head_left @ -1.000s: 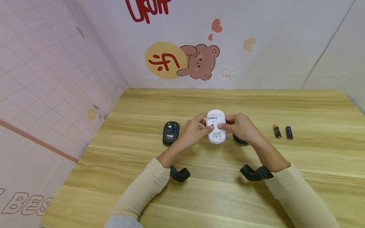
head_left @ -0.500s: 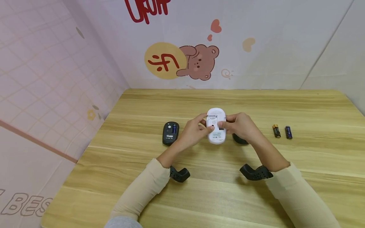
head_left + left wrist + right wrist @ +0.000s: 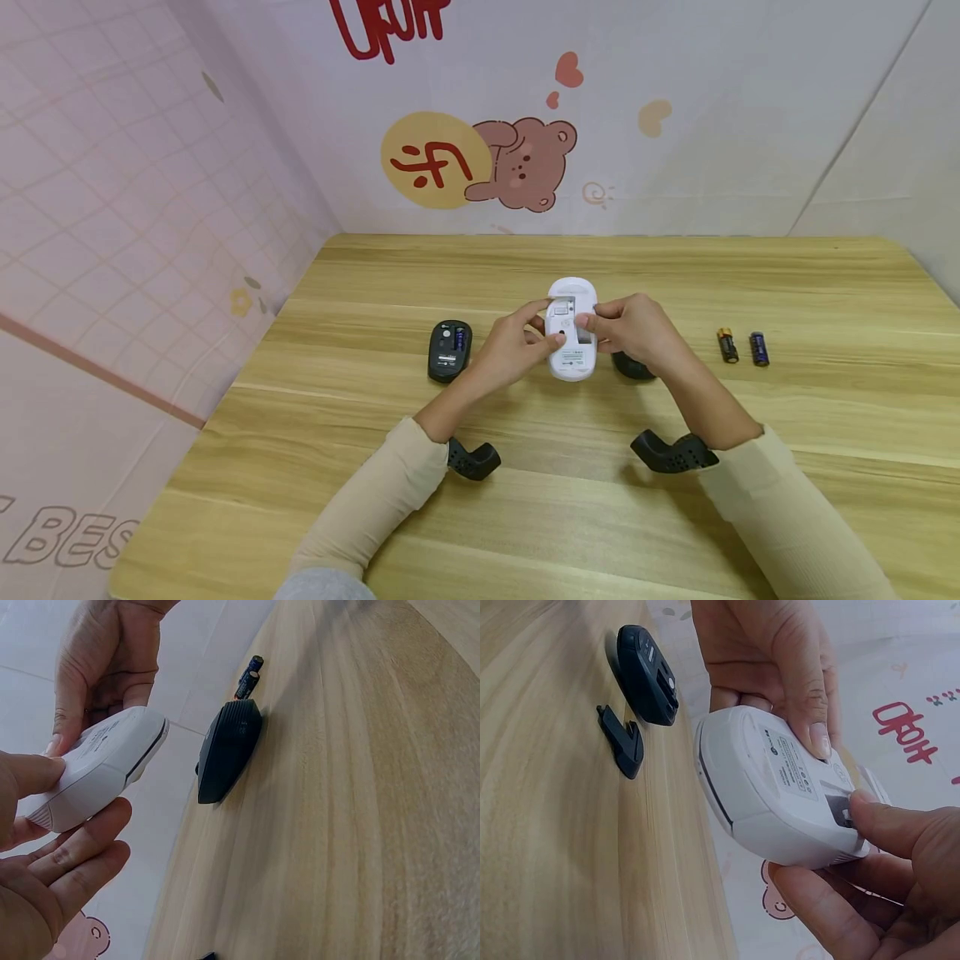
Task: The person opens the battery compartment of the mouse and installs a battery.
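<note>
A white computer mouse [image 3: 573, 368] is held above the table between both hands, its label side facing up. My left hand [image 3: 506, 343] grips its left side, the thumb pressed on the underside. Along the right side, my right hand [image 3: 641, 335] holds it, with its thumb [image 3: 885, 821] at the edge of an open battery slot [image 3: 840, 806]. A white flap [image 3: 874, 782] sticks out past the mouse's far end in the right wrist view. To the left lies a black mouse [image 3: 441, 367], underside up, with a blue battery [image 3: 460, 337] in its slot.
Another dark mouse [image 3: 231, 750] rests on the table, partly behind my right hand in the head view. Two batteries, one orange-topped [image 3: 727, 345] and one blue [image 3: 760, 349], lie farther right. A black battery cover [image 3: 622, 742] sits beside the left black mouse.
My right thumb has slid up along the mouse's underside, and more of the dark battery slot shows below it. The white mouse has shifted slightly rightward.
</note>
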Tool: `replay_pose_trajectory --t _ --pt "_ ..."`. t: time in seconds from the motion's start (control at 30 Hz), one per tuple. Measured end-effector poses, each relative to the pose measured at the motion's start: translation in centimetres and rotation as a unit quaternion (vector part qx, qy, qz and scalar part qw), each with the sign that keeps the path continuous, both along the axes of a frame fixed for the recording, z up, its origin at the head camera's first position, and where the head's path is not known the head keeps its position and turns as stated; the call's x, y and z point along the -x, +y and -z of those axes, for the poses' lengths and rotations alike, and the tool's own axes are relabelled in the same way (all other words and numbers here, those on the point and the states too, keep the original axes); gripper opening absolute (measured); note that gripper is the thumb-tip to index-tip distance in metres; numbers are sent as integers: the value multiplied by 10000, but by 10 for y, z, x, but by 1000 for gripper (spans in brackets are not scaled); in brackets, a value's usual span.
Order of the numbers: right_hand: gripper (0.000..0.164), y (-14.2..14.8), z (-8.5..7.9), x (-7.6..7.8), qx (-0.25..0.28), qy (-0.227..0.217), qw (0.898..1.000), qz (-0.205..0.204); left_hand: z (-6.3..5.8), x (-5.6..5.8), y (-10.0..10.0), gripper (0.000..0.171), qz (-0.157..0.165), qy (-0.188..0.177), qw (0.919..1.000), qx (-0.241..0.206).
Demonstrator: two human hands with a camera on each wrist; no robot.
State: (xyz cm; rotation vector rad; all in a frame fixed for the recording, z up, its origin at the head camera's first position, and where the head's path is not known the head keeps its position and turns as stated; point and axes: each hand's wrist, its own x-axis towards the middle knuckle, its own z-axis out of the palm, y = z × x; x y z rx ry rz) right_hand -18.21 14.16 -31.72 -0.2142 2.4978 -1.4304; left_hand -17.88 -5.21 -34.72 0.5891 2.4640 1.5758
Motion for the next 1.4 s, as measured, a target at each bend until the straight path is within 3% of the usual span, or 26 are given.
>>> replay_pose_trajectory --t 0.53,0.83,1.07,1.27,1.4 --pt "41 -1 0 2 135 -68 9997 214 -1 -2 -1 51 35 -103 9999 43" --pt "44 -3 1 2 126 413 9959 791 -2 -2 0 50 30 -137 9999 97" --pt "43 -7 3 2 652 490 9891 1224 -5 -1 1 50 -69 -133 9999 86" --pt "41 -8 0 1 1223 614 9776 1601 -5 0 2 51 -9 -165 9998 136" --pt "39 -5 0 2 1011 951 9761 1673 -2 -1 1 52 -84 -285 9994 183"
